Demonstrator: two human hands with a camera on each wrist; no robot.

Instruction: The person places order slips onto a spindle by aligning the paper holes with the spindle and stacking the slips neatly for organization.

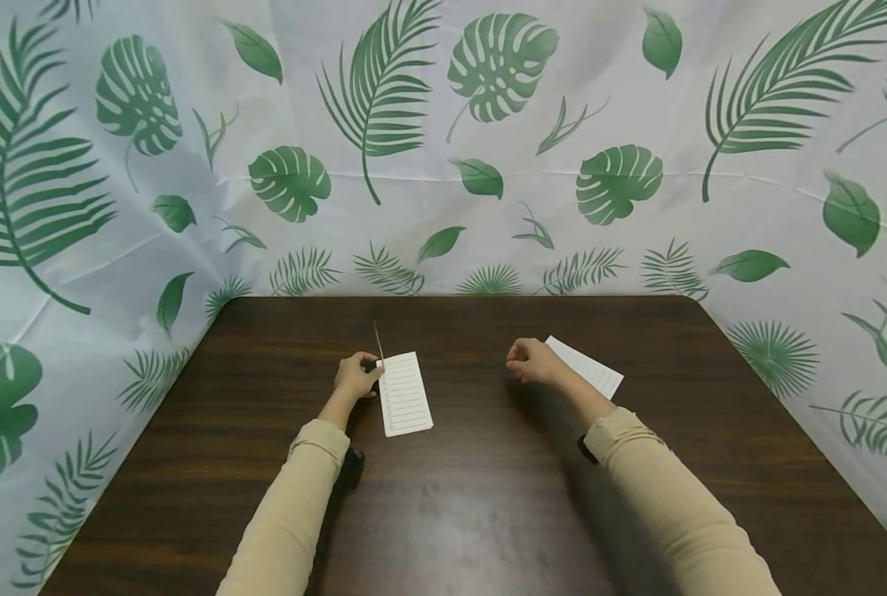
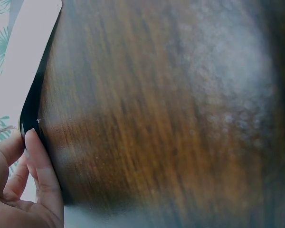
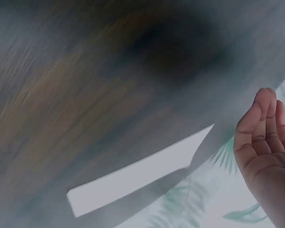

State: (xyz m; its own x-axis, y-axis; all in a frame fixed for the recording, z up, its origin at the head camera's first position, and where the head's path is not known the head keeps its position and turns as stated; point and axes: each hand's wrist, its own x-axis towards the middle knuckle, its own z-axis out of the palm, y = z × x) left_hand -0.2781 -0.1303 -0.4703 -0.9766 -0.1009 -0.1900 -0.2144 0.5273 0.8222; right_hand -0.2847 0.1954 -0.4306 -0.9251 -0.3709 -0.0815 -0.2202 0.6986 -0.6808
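My left hand (image 1: 354,375) pinches the left edge of a white lined notepad (image 1: 405,397) above the table. A thin strip, seen nearly edge-on, rises from the pad's upper left; whether it is a cover or a page I cannot tell. In the left wrist view, thumb and forefinger meet on the edge of the notepad (image 2: 31,52). My right hand (image 1: 536,362) hovers over the table with fingers loosely curled and nothing visible in them. Behind its wrist lies a white lined sheet (image 1: 592,372), also visible in the right wrist view as a pale sheet (image 3: 137,178), apart from the fingers.
A dark brown wooden table (image 1: 443,505) spans the area under both arms. Behind it and at its sides hangs a white curtain (image 1: 414,199) printed with green leaves. Dark bands show at both wrists.
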